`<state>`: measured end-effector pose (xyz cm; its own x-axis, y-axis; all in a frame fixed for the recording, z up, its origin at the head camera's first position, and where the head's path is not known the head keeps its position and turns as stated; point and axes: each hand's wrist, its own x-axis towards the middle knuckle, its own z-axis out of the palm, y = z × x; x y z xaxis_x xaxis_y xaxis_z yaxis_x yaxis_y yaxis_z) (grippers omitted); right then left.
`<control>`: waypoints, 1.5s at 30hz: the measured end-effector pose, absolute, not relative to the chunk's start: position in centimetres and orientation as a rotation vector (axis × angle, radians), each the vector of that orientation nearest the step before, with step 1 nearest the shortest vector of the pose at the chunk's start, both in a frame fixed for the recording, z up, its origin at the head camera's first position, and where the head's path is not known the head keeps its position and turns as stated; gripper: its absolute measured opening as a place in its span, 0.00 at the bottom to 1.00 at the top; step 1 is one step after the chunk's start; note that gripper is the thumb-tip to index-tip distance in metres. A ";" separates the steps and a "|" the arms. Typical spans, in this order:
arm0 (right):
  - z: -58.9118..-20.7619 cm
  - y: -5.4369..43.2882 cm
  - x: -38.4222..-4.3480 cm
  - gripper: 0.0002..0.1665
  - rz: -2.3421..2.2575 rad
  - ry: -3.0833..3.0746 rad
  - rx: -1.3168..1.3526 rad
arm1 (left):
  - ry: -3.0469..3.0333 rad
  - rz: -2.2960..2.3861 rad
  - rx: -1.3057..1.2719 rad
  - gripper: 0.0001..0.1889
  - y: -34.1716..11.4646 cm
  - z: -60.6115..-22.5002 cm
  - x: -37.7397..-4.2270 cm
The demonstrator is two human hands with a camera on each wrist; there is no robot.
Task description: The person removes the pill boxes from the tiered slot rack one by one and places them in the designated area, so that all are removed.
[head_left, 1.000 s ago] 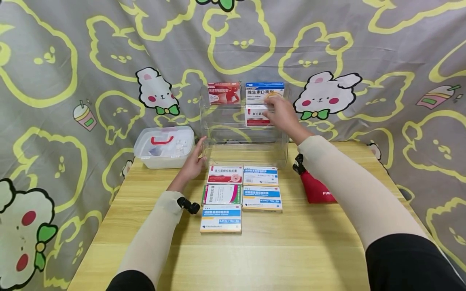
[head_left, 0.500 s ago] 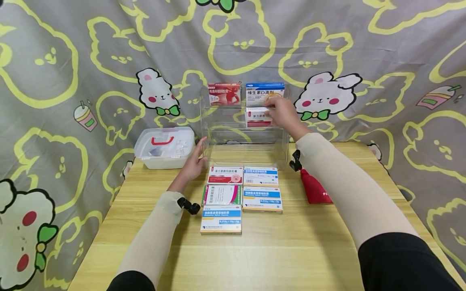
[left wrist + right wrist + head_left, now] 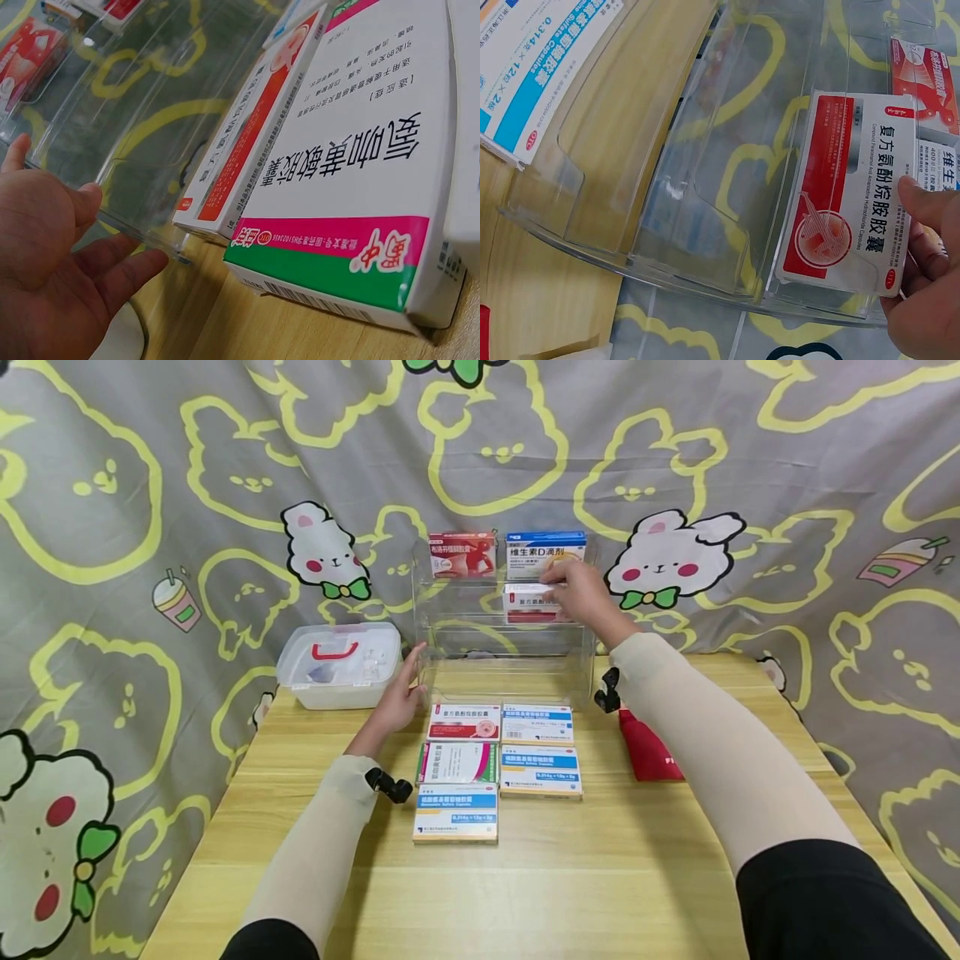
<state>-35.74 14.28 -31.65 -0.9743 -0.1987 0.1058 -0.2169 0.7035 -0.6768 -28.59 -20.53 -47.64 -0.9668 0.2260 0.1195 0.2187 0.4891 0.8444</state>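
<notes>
A clear tiered display rack (image 3: 504, 672) stands at the back of the table. My right hand (image 3: 587, 596) pinches the top edge of a white and red medicine box (image 3: 847, 195), thumb in front, fingertips partly hidden behind it. The box stands on the rack's second tier at the right, below a blue and white vitamin D box (image 3: 543, 552). A red medicine box (image 3: 461, 556) stands top left. My left hand (image 3: 397, 697) touches the rack's left side with loosely extended fingers; in the left wrist view nothing else is held.
Before the rack lie a white-red box (image 3: 463, 722), a green-magenta box (image 3: 457, 762) and several blue-white boxes (image 3: 455, 812). A lidded plastic case (image 3: 337, 664) stands left of the rack. A red pouch (image 3: 647, 747) lies right, partly behind my right forearm.
The white and red box has come down slightly on the second tier, and my right hand has shifted a little with it. My left hand stays at the rack's side.
</notes>
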 end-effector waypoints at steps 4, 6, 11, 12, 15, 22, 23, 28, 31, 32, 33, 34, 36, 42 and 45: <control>-31.7 14.4 -35.7 0.19 1.182 -2.860 0.355 | 2.702 1.531 0.400 0.45 -20.5 -47.6 -28.6; -31.7 14.4 -35.7 0.19 1.194 -2.854 0.352 | 2.701 1.530 0.391 0.45 -20.4 -47.6 -28.6; -31.6 14.4 -35.6 0.19 1.211 -2.853 0.316 | 2.694 1.540 0.375 0.45 -20.4 -47.6 -28.6; -31.5 14.4 -35.5 0.19 1.215 -2.852 0.308 | 2.692 1.543 0.375 0.45 -20.4 -47.6 -28.6; -31.2 14.3 -35.4 0.19 1.233 -2.839 0.296 | 2.695 1.546 0.371 0.45 -20.4 -47.6 -28.7; -30.2 14.1 -35.2 0.20 1.222 -2.812 0.318 | 2.692 1.569 0.373 0.45 -20.4 -47.7 -28.6; -30.0 14.1 -35.2 0.20 1.215 -2.805 0.323 | 2.691 1.571 0.378 0.45 -20.5 -47.7 -28.6; -29.3 13.8 -35.0 0.20 1.158 -2.766 0.372 | 2.686 1.574 0.393 0.44 -20.5 -47.8 -28.7; -28.9 13.6 -34.8 0.20 1.104 -2.756 0.394 | 2.681 1.576 0.385 0.44 -20.5 -47.8 -28.7; -28.8 13.5 -34.7 0.20 1.088 -2.755 0.397 | 2.680 1.576 0.384 0.44 -20.5 -47.8 -28.6; -28.6 13.4 -34.6 0.20 1.082 -2.748 0.406 | 2.678 1.579 0.384 0.44 -20.5 -47.7 -28.6; -28.5 13.3 -34.5 0.20 1.075 -2.744 0.410 | 2.677 1.581 0.381 0.44 -20.4 -47.7 -28.6; -28.3 13.2 -34.3 0.20 1.067 -2.737 0.419 | 2.676 1.584 0.375 0.44 -20.4 -47.7 -28.6; -28.1 12.9 -33.6 0.20 0.999 -2.736 0.456 | 2.673 1.584 0.362 0.44 -20.4 -47.7 -28.7; -28.4 12.8 -33.2 0.19 0.980 -2.734 0.478 | 2.672 1.586 0.363 0.45 -20.4 -47.7 -28.7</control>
<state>-33.20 12.79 -28.37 -0.9281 -0.2332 0.2903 -0.3645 0.7282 -0.5804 -28.65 -20.43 -47.72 -0.9730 0.2049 0.1060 0.1912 0.4590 0.8676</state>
